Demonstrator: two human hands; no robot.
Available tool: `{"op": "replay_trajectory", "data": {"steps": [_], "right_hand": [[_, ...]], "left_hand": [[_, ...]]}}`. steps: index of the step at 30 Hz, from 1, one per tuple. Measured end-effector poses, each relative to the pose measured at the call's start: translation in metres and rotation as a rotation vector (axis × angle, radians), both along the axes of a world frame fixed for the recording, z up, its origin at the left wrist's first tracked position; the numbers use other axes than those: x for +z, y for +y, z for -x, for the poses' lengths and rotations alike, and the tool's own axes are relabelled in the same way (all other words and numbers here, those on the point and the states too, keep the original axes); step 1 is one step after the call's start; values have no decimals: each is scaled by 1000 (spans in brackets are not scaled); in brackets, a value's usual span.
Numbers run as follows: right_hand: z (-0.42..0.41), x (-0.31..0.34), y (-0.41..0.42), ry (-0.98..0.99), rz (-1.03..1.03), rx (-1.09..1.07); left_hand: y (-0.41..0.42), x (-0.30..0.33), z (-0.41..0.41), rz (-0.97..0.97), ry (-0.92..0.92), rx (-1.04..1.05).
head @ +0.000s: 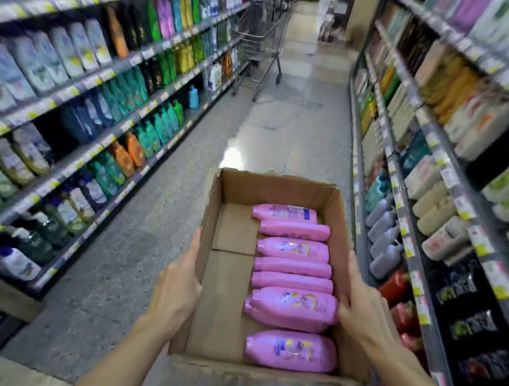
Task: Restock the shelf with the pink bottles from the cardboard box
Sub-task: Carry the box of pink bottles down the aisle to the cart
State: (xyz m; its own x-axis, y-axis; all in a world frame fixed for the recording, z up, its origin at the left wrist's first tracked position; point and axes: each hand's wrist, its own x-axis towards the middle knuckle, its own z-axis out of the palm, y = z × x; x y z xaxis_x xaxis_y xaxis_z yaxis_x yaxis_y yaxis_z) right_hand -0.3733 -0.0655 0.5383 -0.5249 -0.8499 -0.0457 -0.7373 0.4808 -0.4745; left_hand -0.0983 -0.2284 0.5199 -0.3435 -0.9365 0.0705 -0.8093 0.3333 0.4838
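- Pink bottles (pixel 294 275) lie on their sides in a row along the right side of the open cardboard box (pixel 226 297).
- Left hand (pixel 175 290) grips the box's left wall, right hand (pixel 360 307) its right wall.
- Stocked shelves (pixel 70 117) flank the aisle; a shopping cart (pixel 263 41) stands well ahead.

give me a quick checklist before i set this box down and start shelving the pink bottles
1. Both hands on box: left hand and right hand grip the side walls of the cardboard box: ok.
2. Stock left: pink bottles lie in one row along the right wall: ok.
3. Box open: ok.
4. Floor ahead clear up to the shopping cart: ok.
5. Shelf gap for pink bottles: cannot tell, shelves blurred.
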Motion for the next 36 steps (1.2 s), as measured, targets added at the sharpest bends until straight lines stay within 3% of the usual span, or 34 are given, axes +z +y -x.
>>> {"op": "replay_trajectory", "data": {"steps": [9,17,29,36], "right_hand": [[32,99,-128,40,31,2],[90,143,-244,62,-51,-53],[269,155,-473,129,90,-83],[368,181,-631,168,77,-55]], "left_hand": [[-146,105,43,29,-28,-56],[-263,162,104,-38,27,-121],[-484,210,263,-86,-2,-110],[-641,236,361,9,-50,-110]]}}
